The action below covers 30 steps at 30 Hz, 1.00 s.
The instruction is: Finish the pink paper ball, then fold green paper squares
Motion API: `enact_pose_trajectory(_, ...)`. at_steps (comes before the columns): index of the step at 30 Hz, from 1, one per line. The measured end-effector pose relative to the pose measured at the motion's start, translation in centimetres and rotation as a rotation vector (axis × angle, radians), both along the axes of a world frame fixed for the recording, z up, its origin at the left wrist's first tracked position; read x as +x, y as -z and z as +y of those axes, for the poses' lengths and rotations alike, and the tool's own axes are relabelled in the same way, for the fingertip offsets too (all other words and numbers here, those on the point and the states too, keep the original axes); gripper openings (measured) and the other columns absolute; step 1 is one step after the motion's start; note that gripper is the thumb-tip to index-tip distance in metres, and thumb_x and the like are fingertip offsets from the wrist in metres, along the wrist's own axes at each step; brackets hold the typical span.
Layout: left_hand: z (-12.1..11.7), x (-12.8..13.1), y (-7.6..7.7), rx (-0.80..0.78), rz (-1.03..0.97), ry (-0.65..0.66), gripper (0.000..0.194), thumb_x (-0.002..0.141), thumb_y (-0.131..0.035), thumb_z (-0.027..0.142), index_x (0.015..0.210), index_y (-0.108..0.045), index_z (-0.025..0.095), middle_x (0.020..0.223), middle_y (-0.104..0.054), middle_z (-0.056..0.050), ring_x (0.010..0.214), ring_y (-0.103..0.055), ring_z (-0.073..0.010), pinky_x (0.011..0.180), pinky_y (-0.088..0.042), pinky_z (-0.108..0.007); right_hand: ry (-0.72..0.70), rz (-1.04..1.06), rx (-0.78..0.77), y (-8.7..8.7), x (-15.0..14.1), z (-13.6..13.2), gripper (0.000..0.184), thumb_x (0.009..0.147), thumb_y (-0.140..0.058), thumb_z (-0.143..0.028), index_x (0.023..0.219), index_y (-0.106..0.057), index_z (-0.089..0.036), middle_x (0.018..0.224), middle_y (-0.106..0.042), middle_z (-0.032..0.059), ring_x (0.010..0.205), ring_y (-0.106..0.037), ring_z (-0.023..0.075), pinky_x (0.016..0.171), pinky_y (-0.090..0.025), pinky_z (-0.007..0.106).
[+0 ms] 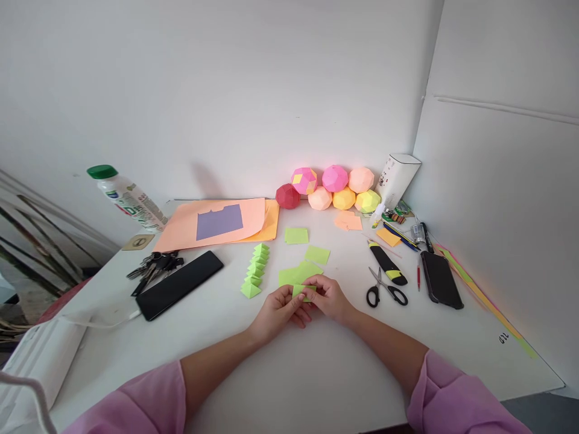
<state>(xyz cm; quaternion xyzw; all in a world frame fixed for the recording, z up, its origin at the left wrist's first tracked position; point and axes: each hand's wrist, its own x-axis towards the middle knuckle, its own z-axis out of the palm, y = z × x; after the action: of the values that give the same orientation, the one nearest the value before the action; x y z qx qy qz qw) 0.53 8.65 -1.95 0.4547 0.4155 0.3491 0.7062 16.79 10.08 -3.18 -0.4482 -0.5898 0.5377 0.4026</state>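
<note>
Both hands meet over the middle of the table and pinch one small green paper piece (304,293). My left hand (281,312) grips its left side, and the fingers of my right hand (331,296) are closed on its right side. Just beyond them lie more green paper pieces (296,275), partly covered by my fingers. Two flat green rectangles, one nearer (317,255) and one farther (296,235), rest behind those. Left of my hands stands a row of several folded green paper pyramids (256,271).
Scissors (384,289), a black-and-yellow cutter (388,263) and a dark phone (441,280) lie on the right. At the left are a black power bank (180,285), keys (156,268) and orange sheets (181,226). Several faceted paper balls (335,179) are stacked against the wall.
</note>
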Motion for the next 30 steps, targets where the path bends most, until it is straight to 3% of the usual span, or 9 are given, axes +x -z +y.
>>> enact_pose_trajectory(14, 0.13, 0.1, -0.2, 0.005, 0.02, 0.035, 0.042, 0.075, -0.064, 0.055, 0.076, -0.043, 0.018, 0.064, -0.068, -0.002, 0.053, -0.066, -0.0152, 0.05, -0.053, -0.027, -0.013, -0.013, 0.037, -0.49, 0.14, -0.12, 0.024, 0.08, -0.061, -0.041, 0.082, -0.061, -0.017, 0.066, -0.057, -0.0012, 0.055, -0.052, 0.0098, 0.052, -0.047, 0.023)
enact_pose_trajectory(30, 0.26, 0.01, -0.11, -0.002, 0.041, 0.075, 0.044, 0.075, -0.063, 0.056, 0.074, -0.041, 0.019, 0.062, -0.067, -0.002, 0.05, -0.066, -0.0156, 0.047, -0.051, -0.026, -0.042, 0.022, -0.045, -0.72, 0.2, -0.29, 0.025, 0.081, -0.06, -0.043, 0.08, -0.059, -0.018, 0.066, -0.053, -0.002, 0.051, -0.048, 0.0089, 0.05, -0.047, 0.024)
